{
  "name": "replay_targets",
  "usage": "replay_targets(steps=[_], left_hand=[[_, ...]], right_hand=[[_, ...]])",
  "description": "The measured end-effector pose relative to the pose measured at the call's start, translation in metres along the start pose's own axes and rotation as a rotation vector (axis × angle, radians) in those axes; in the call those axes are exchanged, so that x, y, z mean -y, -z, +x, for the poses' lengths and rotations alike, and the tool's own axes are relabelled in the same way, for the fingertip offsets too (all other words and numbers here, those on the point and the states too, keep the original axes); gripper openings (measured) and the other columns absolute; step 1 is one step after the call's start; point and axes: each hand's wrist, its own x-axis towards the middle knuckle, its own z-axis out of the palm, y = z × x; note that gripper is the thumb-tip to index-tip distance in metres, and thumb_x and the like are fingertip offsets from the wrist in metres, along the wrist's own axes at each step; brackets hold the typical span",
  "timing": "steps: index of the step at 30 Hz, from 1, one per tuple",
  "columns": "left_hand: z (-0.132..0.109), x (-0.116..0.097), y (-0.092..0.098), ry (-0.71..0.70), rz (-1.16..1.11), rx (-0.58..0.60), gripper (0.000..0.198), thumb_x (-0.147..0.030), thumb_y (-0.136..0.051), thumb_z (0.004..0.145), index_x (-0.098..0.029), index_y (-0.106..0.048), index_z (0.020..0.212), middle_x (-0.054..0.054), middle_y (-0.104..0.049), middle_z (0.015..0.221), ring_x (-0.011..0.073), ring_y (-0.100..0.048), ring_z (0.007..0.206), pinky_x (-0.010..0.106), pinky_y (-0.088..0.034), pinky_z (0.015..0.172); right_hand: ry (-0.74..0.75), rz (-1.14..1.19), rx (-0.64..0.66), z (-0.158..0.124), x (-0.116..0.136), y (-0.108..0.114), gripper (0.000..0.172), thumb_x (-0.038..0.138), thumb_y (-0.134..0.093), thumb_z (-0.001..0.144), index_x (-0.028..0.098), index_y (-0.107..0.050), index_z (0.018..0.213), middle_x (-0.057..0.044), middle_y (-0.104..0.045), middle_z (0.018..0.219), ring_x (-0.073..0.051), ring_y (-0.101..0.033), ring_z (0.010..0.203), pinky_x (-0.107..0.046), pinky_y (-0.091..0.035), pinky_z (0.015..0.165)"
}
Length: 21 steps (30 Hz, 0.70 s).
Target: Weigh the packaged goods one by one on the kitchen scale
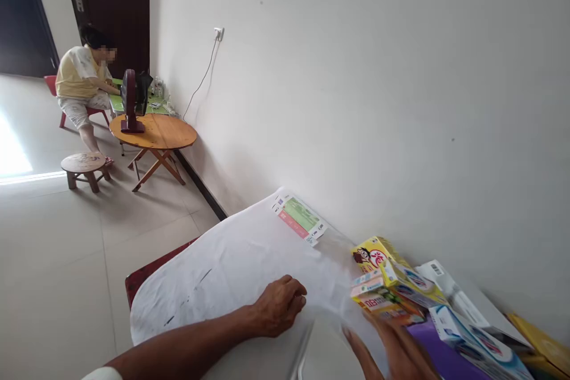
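Note:
My left hand (279, 305) rests over the white cloth (214, 267) on the table, its fingers curled in; whether it holds anything is hidden. At the bottom edge my right hand (392, 347) is blurred, with its thumb and fingers spread apart beside a pale, smooth object (332, 353) that is cut off by the frame. Close beyond my right hand lie an orange and yellow box (385, 303), a yellow box with a cartoon figure (371, 254) and a blue and white box (476, 341).
A printed sheet (300, 219) lies near the wall. Further right are a long white box (472, 303) and a purple item (434, 347). Across the room, a person (80, 77) sits by a round wooden table (164, 132) bearing a fan (129, 98); a low stool (84, 162) stands nearby.

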Motion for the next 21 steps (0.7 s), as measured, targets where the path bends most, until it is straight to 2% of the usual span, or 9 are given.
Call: replay_targets(steps=[1,3,4,6,10,13,16,19,21], left_hand=[[0.000,-0.002,0.001,-0.018,0.015,0.015,0.022,-0.020,-0.042,0.099,-0.016,-0.060,0.112,0.009,-0.066,0.097,0.0195,-0.062,0.090,0.032,-0.052,0.082],[0.000,-0.004,0.004,-0.051,0.038,0.049,0.024,-0.020,-0.041,0.101,-0.015,-0.059,0.116,0.010,-0.066,0.099,0.0200,-0.062,0.091,0.032,-0.052,0.081],[0.000,-0.006,0.005,-0.054,0.039,0.066,0.024,-0.020,-0.041,0.101,-0.016,-0.059,0.117,0.010,-0.066,0.100,0.0201,-0.062,0.092,0.032,-0.053,0.082],[0.001,-0.008,0.006,-0.030,0.027,0.092,0.025,-0.021,-0.041,0.101,-0.017,-0.059,0.118,0.010,-0.065,0.102,0.0200,-0.062,0.093,0.032,-0.053,0.083],[0.004,-0.011,0.008,0.069,-0.021,0.141,0.024,-0.022,-0.041,0.102,-0.019,-0.060,0.116,0.008,-0.064,0.105,0.0183,-0.063,0.092,0.031,-0.052,0.085],[0.007,-0.011,0.009,0.114,-0.032,0.175,0.024,-0.025,-0.040,0.104,-0.020,-0.060,0.117,0.007,-0.062,0.104,0.0175,-0.063,0.088,0.031,-0.051,0.082],[0.008,-0.010,0.009,0.116,-0.032,0.195,0.027,-0.028,-0.037,0.105,-0.021,-0.059,0.118,0.007,-0.061,0.102,0.0170,-0.061,0.082,0.031,-0.050,0.077],[0.006,-0.009,0.009,0.098,-0.024,0.208,0.030,-0.031,-0.034,0.106,-0.022,-0.059,0.119,0.007,-0.061,0.104,0.0178,-0.061,0.084,0.031,-0.049,0.077],[0.005,-0.008,0.009,0.093,-0.019,0.210,0.031,-0.031,-0.033,0.105,-0.022,-0.059,0.119,0.008,-0.061,0.105,0.0179,-0.060,0.084,0.032,-0.048,0.077]], right_hand=[[0.018,-0.036,-0.029,0.024,0.006,-0.008,0.048,0.057,-0.057,0.081,0.049,-0.056,0.128,-0.011,-0.065,0.119,-0.040,-0.058,0.119,-0.059,-0.048,0.099],[0.009,-0.126,0.085,0.077,0.021,-0.023,0.044,0.052,-0.048,0.085,0.040,-0.057,0.126,-0.013,-0.065,0.120,-0.039,-0.058,0.120,-0.054,-0.049,0.099],[-0.022,-0.177,0.165,0.104,0.027,-0.030,0.045,0.046,-0.048,0.085,0.032,-0.056,0.127,-0.015,-0.064,0.124,-0.038,-0.057,0.122,-0.053,-0.048,0.099],[-0.060,-0.193,0.217,0.152,0.034,-0.044,0.049,0.039,-0.053,0.083,0.021,-0.054,0.129,-0.019,-0.059,0.134,-0.038,-0.054,0.126,-0.050,-0.046,0.101],[-0.162,-0.225,0.292,0.215,0.023,-0.074,0.057,0.038,-0.063,0.084,0.012,-0.048,0.132,-0.023,-0.049,0.145,-0.036,-0.041,0.138,-0.049,-0.037,0.108],[-0.228,-0.229,0.378,0.236,0.006,-0.092,0.050,0.039,-0.067,0.085,0.013,-0.053,0.124,-0.021,-0.056,0.138,-0.035,-0.048,0.131,-0.051,-0.038,0.105],[-0.238,-0.203,0.419,0.240,0.000,-0.099,0.042,0.038,-0.067,0.088,0.011,-0.057,0.119,-0.017,-0.063,0.128,-0.029,-0.056,0.122,-0.044,-0.042,0.099],[-0.205,-0.178,0.376,0.230,0.006,-0.092,0.046,0.039,-0.060,0.092,0.006,-0.055,0.123,-0.016,-0.062,0.128,-0.025,-0.057,0.121,-0.035,-0.042,0.096],[-0.179,-0.169,0.324,0.216,0.012,-0.078,0.052,0.043,-0.046,0.097,0.001,-0.053,0.126,-0.016,-0.060,0.130,-0.024,-0.055,0.124,-0.032,-0.040,0.097]])
